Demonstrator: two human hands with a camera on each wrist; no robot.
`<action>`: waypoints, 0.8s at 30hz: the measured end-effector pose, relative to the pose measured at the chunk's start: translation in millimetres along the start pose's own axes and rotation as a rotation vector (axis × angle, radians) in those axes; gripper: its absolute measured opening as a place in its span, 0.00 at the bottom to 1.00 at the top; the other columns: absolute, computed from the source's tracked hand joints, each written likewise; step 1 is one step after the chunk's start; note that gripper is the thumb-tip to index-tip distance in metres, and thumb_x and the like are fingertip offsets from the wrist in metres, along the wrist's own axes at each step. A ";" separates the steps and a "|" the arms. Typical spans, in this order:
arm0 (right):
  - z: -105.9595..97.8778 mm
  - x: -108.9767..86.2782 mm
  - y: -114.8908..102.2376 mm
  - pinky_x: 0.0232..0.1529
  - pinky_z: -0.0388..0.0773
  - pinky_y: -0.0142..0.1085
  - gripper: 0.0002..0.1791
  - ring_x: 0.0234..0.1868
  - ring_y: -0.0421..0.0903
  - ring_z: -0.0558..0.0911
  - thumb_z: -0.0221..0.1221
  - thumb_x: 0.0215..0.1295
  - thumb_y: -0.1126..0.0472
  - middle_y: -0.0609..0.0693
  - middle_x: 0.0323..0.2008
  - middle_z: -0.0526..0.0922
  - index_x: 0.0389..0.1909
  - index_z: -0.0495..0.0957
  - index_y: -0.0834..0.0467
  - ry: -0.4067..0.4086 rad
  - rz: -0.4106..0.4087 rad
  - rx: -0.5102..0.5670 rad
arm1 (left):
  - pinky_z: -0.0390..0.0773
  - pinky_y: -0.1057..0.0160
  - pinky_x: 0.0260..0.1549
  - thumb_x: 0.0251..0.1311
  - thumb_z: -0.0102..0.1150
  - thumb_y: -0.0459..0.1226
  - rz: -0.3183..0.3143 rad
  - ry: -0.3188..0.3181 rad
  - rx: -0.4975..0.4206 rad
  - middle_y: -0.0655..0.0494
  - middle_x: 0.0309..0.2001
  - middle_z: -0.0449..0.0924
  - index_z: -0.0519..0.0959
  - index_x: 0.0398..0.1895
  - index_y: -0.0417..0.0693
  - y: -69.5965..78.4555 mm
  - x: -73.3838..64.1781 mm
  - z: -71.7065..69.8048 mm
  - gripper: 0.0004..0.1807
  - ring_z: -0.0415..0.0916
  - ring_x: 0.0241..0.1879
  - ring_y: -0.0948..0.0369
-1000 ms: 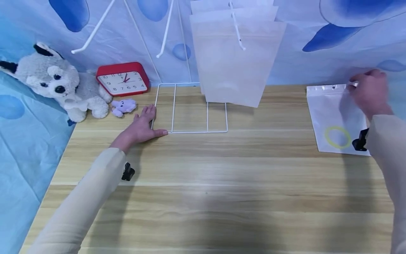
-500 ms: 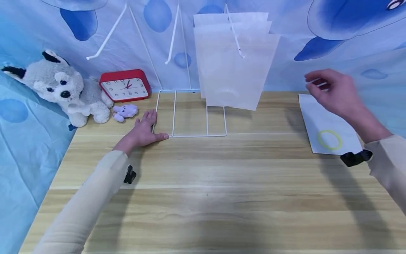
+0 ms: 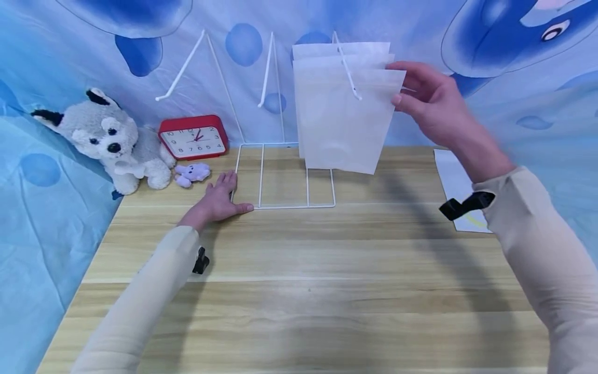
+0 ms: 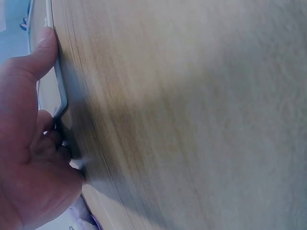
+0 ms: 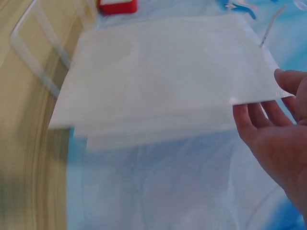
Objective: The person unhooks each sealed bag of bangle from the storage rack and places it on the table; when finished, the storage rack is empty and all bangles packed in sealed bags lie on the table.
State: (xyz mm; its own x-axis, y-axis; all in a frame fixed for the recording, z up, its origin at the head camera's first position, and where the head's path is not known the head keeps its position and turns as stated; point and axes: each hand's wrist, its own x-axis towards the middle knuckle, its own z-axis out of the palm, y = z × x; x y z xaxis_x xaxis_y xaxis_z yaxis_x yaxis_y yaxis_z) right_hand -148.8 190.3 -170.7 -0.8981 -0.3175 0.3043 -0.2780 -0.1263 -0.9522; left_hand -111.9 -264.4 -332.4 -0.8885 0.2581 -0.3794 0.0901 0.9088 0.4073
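In the head view several flat white zip bags point(image 3: 348, 119) hang one behind another on the right-hand hook point(image 3: 345, 70) of a white wire rack point(image 3: 294, 207). My right hand point(image 3: 432, 104) pinches the front bag's upper right corner, thumb in front and fingers behind; the right wrist view shows the thumb point(image 5: 290, 81) on the bag's face. My left hand point(image 3: 219, 200) rests at the front left corner of the rack's base, fingers spread. Its thumb point(image 4: 44, 45) lies along the front wire in the left wrist view.
Another white bag point(image 3: 450, 174) with a yellow ring point(image 3: 476, 222) lies at the table's right, partly behind my right arm. Two bare hooks point(image 3: 267, 70) stand left of the hanging bags. A red clock point(image 3: 193, 137), a plush husky point(image 3: 112, 140) and a small purple toy point(image 3: 192, 173) sit back left.
My right hand has left the bag on the right, moved left and taken the front hanging bag's corner. The left hand stays at the rack; the head view has shifted slightly.
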 end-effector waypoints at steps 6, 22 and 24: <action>10.0 14.5 7.4 0.54 0.78 0.38 0.20 0.59 0.56 0.73 0.52 0.73 0.74 0.62 0.61 0.70 0.63 0.76 0.61 -0.108 0.040 0.240 | 0.28 0.38 0.70 0.61 0.61 0.61 -0.004 -0.010 -0.006 0.39 0.79 0.30 0.37 0.79 0.35 -0.2 -0.8 1.0 0.61 0.23 0.77 0.43; 12.4 11.8 3.3 0.50 0.82 0.42 0.17 0.54 0.58 0.80 0.53 0.73 0.71 0.64 0.60 0.72 0.60 0.76 0.68 -0.072 0.096 0.379 | 0.29 0.38 0.70 0.62 0.62 0.58 -0.009 -0.007 0.013 0.37 0.79 0.31 0.37 0.78 0.33 4.3 -1.7 -1.2 0.60 0.24 0.77 0.42; 13.2 9.2 1.7 0.49 0.83 0.43 0.17 0.52 0.58 0.82 0.53 0.72 0.71 0.64 0.59 0.73 0.59 0.76 0.69 -0.076 0.099 0.403 | 0.29 0.38 0.70 0.62 0.63 0.58 -0.010 -0.005 0.014 0.37 0.79 0.31 0.38 0.78 0.33 4.5 -2.4 -1.2 0.60 0.24 0.76 0.42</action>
State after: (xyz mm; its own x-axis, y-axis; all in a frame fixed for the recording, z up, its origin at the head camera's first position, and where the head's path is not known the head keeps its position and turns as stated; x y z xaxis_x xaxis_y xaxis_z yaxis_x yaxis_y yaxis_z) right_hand -153.0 174.8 -169.2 -0.8821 -0.4128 0.2269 -0.0224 -0.4443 -0.8956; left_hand -110.0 -261.4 -328.7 -0.8873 0.2507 -0.3871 0.0879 0.9159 0.3917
